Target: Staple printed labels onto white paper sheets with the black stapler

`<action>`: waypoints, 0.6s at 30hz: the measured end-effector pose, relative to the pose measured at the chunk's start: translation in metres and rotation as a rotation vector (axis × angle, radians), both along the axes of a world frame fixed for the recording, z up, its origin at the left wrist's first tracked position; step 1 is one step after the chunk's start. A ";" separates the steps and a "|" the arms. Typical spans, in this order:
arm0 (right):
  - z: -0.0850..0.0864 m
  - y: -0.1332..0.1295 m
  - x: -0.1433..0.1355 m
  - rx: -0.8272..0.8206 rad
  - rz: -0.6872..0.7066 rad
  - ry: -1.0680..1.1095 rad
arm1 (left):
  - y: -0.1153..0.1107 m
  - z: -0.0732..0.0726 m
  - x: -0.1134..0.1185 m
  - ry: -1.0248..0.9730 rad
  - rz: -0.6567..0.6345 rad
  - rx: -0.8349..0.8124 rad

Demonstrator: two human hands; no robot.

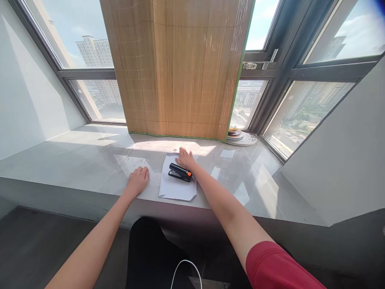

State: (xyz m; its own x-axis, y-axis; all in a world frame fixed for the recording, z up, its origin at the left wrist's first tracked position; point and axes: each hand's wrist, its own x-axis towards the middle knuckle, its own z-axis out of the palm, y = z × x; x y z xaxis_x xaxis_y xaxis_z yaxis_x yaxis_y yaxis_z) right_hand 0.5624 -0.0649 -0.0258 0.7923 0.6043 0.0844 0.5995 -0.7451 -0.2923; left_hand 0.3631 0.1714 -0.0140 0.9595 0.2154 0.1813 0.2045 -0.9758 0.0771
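Note:
A black stapler (179, 172) with an orange end lies on a stack of white paper (174, 190) near the front edge of the windowsill. My right hand (185, 159) rests at the top right of the paper, just above the stapler, its fingers spread and nothing held. Left of the paper, my left hand (138, 179) lies on the sill with its fingers close together and curled; whatever may be under them is hidden. Small staples (144, 160) are scattered above my left hand, and a few dark bits (175, 150) lie beyond the paper.
A bamboo blind (186, 72) hangs behind the grey sill (75, 160), between windows. Stacked round plates or discs (236, 135) sit at its lower right corner. A white cable (188, 261) loops near my legs, below the sill.

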 end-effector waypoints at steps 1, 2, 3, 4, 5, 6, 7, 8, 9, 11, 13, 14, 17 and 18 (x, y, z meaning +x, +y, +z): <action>-0.002 -0.010 0.000 -0.004 -0.008 -0.005 | 0.000 0.000 0.000 -0.002 0.000 -0.002; -0.003 -0.022 0.000 -0.008 -0.020 -0.013 | 0.000 0.000 0.000 -0.004 0.001 -0.002; -0.005 -0.036 0.001 -0.013 -0.036 -0.023 | 0.000 -0.001 0.000 -0.005 0.002 -0.002; -0.007 -0.050 0.001 -0.020 -0.053 -0.032 | 0.000 -0.001 0.000 -0.004 0.002 0.000; -0.009 -0.065 0.002 -0.028 -0.073 -0.039 | 0.000 -0.001 0.000 -0.003 0.003 0.005; -0.011 -0.081 0.002 -0.035 -0.090 -0.044 | -0.001 0.000 -0.001 -0.001 0.005 0.009; -0.012 -0.096 0.002 -0.042 -0.106 -0.046 | -0.001 0.000 -0.001 0.000 0.006 0.015; -0.013 -0.110 0.001 -0.048 -0.119 -0.047 | -0.002 0.001 -0.001 -0.001 0.008 0.021; -0.013 -0.123 0.000 -0.052 -0.129 -0.047 | -0.003 0.001 -0.001 0.000 0.008 0.027; -0.013 -0.143 -0.003 -0.051 -0.143 -0.037 | -0.004 0.001 -0.001 0.004 0.010 0.043; -0.012 -0.155 -0.006 -0.041 -0.151 -0.023 | -0.004 0.000 -0.002 0.008 0.009 0.067; -0.012 -0.158 -0.007 -0.034 -0.154 -0.017 | -0.003 0.000 -0.002 0.005 0.007 0.082; -0.010 -0.158 -0.009 -0.005 -0.159 -0.009 | -0.003 0.001 0.000 -0.014 0.000 0.093; -0.009 -0.157 -0.009 0.008 -0.160 -0.006 | -0.006 0.002 0.002 -0.020 0.008 0.066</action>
